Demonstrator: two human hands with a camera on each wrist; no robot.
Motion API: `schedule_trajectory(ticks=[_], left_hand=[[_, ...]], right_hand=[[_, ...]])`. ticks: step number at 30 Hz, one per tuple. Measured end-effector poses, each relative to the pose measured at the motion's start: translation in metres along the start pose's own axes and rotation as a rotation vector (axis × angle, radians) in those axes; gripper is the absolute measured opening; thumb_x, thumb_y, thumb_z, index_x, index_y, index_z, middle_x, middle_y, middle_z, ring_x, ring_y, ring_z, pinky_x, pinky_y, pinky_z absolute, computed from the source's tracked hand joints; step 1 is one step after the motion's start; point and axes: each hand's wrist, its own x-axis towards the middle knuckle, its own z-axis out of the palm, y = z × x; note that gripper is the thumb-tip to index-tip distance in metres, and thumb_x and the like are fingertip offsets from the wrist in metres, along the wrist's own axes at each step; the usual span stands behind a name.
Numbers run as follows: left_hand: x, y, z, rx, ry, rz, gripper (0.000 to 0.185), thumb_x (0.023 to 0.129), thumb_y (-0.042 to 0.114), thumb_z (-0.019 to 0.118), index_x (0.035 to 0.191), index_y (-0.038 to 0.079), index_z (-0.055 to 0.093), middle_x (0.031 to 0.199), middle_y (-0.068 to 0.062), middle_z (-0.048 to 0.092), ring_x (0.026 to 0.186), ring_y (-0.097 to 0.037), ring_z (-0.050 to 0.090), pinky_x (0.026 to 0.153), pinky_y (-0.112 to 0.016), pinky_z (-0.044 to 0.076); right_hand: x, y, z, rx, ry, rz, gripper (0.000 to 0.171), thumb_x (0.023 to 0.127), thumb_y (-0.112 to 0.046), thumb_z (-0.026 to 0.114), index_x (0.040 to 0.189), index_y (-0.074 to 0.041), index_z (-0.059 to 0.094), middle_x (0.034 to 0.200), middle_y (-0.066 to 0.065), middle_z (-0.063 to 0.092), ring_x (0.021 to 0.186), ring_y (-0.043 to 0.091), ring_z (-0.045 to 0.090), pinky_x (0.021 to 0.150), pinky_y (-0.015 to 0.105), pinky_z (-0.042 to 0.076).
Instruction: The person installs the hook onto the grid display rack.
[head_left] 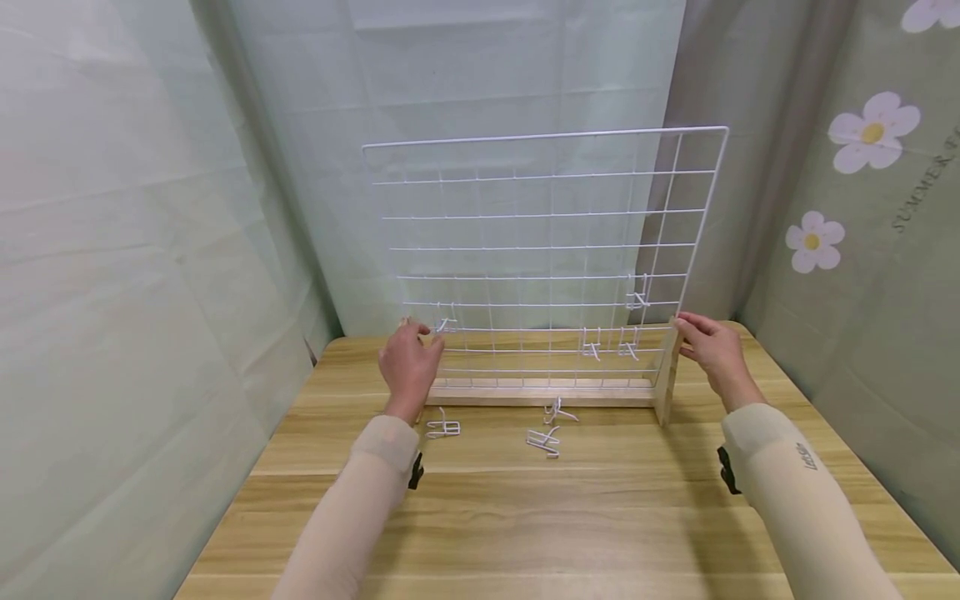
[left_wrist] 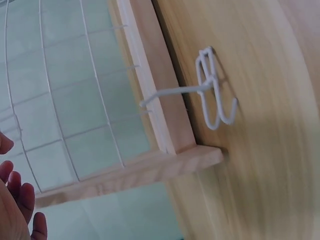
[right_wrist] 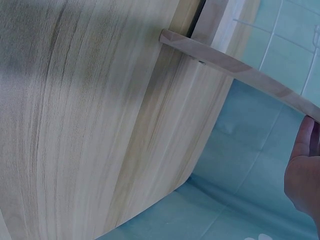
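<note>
Standing upright on the worktop (head_left: 525, 517), a white wire grid panel (head_left: 547, 250) sits in a pale wooden base (head_left: 540, 392), with a few white hooks (head_left: 590, 343) clipped low on it. The left hand (head_left: 408, 367) grasps its left edge and the right hand (head_left: 712, 348) its right wooden foot, fingers curled on both. Loose hooks (head_left: 543, 439) lie just nearer than the fingers.

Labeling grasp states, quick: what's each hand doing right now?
Left hand: fingers curled on the left end of the wire grid rack, holding it.
Right hand: fingers gripping the rack's right wooden upright.
</note>
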Motion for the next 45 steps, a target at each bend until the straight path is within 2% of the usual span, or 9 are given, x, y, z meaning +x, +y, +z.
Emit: schedule_trajectory(ticks=[1,4,8,10,18,26,35,40,45], left_hand=[[-0.001,-0.002,-0.001,0.003,0.001,0.0,0.022,0.087,0.025,0.069,0.098,0.007,0.069,0.099,-0.011,0.072,0.084,-0.028,0.064,0.081,-0.05,0.04],[-0.003,-0.009,-0.004,0.013,-0.002,-0.003,0.021,0.086,0.024,0.067,0.098,0.006,0.069,0.096,-0.011,0.071,0.083,-0.028,0.063,0.08,-0.051,0.041],[-0.008,-0.016,-0.006,0.006,-0.003,-0.004,0.017,0.085,0.021,0.067,0.095,0.007,0.07,0.08,-0.007,0.062,0.073,-0.027,0.058,0.077,-0.05,0.041],[-0.01,-0.02,-0.007,-0.002,-0.002,-0.003,0.016,0.085,0.02,0.067,0.094,0.008,0.07,0.079,-0.007,0.062,0.071,-0.026,0.057,0.074,-0.049,0.04],[-0.021,-0.03,-0.007,0.007,-0.042,-0.04,0.02,0.087,0.024,0.066,0.096,0.008,0.072,0.078,-0.006,0.06,0.073,-0.027,0.055,0.071,-0.046,0.039],[-0.037,-0.036,-0.005,-0.013,-0.078,-0.05,0.02,0.088,0.027,0.068,0.095,0.008,0.072,0.076,-0.004,0.059,0.07,-0.025,0.053,0.067,-0.042,0.037],[-0.057,-0.049,0.003,0.004,-0.158,-0.092,0.022,0.088,0.032,0.069,0.095,0.011,0.07,0.076,-0.002,0.056,0.068,-0.022,0.051,0.065,-0.039,0.036],[-0.067,-0.053,0.008,-0.015,-0.186,-0.115,0.024,0.088,0.033,0.07,0.096,0.01,0.07,0.077,-0.002,0.057,0.069,-0.022,0.053,0.067,-0.041,0.038],[-0.075,-0.055,0.011,-0.044,-0.209,-0.13,0.023,0.087,0.033,0.074,0.093,0.011,0.07,0.078,-0.001,0.057,0.069,-0.021,0.052,0.066,-0.039,0.037]], right_hand=[[0.0,0.0,0.0,-0.001,0.001,-0.001,0.06,0.103,-0.038,0.051,0.146,0.003,0.043,0.144,0.02,0.046,0.123,0.024,0.052,0.101,0.044,0.043],[0.0,0.0,0.0,-0.004,0.003,-0.004,0.06,0.103,-0.038,0.051,0.146,0.003,0.044,0.142,0.019,0.047,0.12,0.021,0.053,0.101,0.043,0.044],[0.0,0.0,-0.001,-0.004,0.007,-0.009,0.06,0.102,-0.038,0.052,0.145,0.004,0.044,0.139,0.017,0.049,0.115,0.015,0.055,0.1,0.042,0.044],[0.0,0.0,-0.001,-0.005,0.009,-0.009,0.06,0.102,-0.038,0.052,0.145,0.004,0.044,0.138,0.016,0.05,0.114,0.014,0.055,0.1,0.042,0.044],[0.0,0.0,0.0,-0.006,0.011,-0.007,0.059,0.103,-0.038,0.051,0.145,0.003,0.045,0.14,0.017,0.049,0.117,0.017,0.054,0.099,0.039,0.045],[-0.001,0.0,-0.001,0.006,0.015,-0.019,0.059,0.102,-0.036,0.053,0.144,0.005,0.045,0.128,0.007,0.055,0.109,0.01,0.055,0.091,0.027,0.05],[0.0,0.0,-0.001,0.0,0.017,-0.013,0.059,0.102,-0.037,0.053,0.144,0.003,0.046,0.132,0.009,0.053,0.113,0.014,0.055,0.089,0.024,0.05],[-0.001,0.0,-0.001,0.003,0.015,-0.014,0.06,0.102,-0.037,0.053,0.144,0.005,0.046,0.129,0.008,0.055,0.111,0.012,0.055,0.087,0.023,0.051],[-0.001,0.0,-0.001,-0.003,0.009,-0.008,0.06,0.102,-0.037,0.052,0.144,0.005,0.044,0.134,0.013,0.052,0.112,0.014,0.055,0.087,0.024,0.051]])
